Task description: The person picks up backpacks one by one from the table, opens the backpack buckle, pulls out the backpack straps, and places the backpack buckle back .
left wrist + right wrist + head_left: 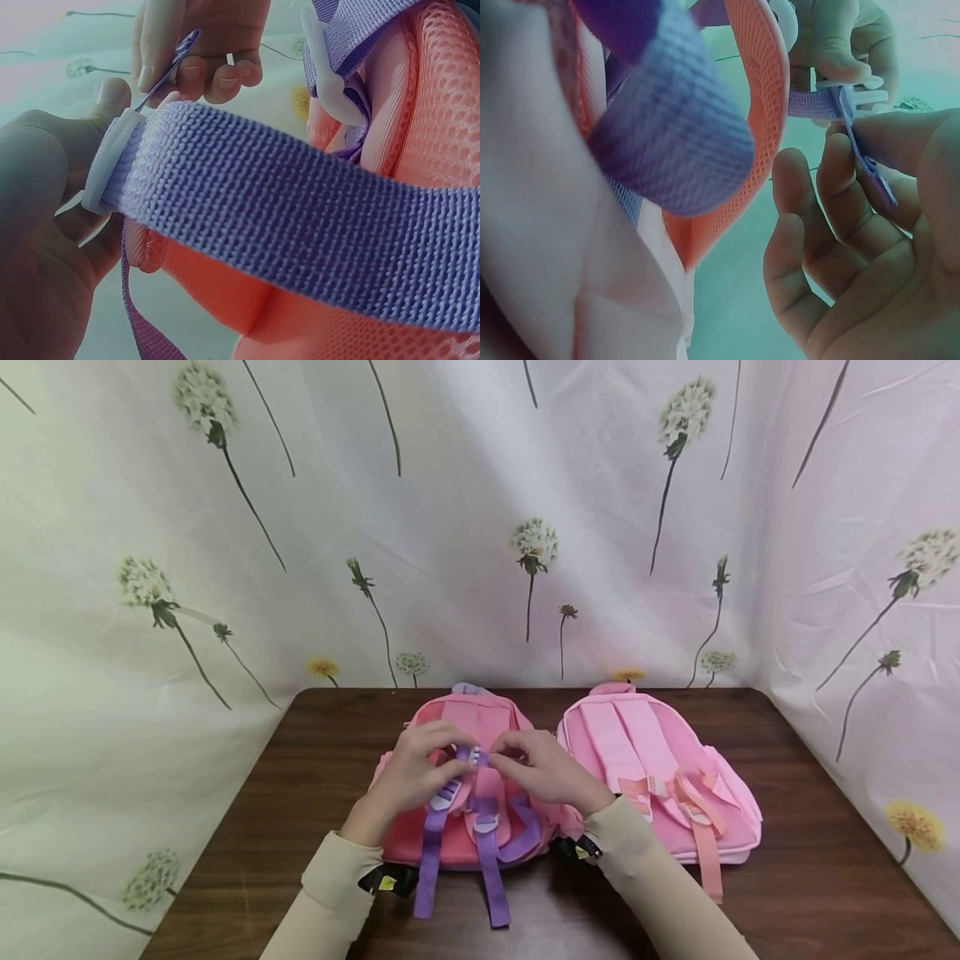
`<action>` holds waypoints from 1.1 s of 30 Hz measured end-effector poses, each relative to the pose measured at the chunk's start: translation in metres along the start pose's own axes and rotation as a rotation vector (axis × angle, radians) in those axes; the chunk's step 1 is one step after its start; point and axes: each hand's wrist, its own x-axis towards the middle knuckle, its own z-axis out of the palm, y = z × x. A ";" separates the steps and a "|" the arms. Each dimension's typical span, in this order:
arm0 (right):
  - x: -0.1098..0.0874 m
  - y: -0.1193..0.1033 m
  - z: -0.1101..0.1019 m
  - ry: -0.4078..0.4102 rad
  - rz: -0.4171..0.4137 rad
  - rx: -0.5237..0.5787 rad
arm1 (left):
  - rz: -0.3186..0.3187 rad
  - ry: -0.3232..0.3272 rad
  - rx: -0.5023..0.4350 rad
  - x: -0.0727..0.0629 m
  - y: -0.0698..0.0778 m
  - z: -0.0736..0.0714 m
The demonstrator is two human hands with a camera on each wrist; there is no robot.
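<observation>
A coral-pink backpack (459, 852) with purple webbing straps lies back side up on the table. Over it my left hand (416, 768) pinches a white plastic buckle (474, 756) between thumb and fingers. The buckle has prongs, seen in the right wrist view, and a purple strap (247, 202) runs through it. My right hand (543, 768) pinches the short free strap end (870, 169) between thumb and index finger, close beside the buckle. Its other fingers stay loosely bent. Lower down, a white slider (486, 822) sits on another purple strap, whose tail hangs toward the table's front.
To the right lies a second, light pink backpack (588, 743) with peach straps (705, 852) and a whitish chest buckle (656, 787). Both bags rest on a dark wooden table (300, 827). Fabric with printed dandelions (536, 543) hangs behind and at both sides.
</observation>
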 end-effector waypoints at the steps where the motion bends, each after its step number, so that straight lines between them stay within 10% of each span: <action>1: 0.000 0.000 0.000 0.002 0.001 -0.002 | 0.003 0.003 0.001 0.000 0.000 0.000; 33: 0.001 -0.001 0.006 -0.011 -0.001 0.028 | 0.019 0.009 0.025 -0.001 0.004 0.001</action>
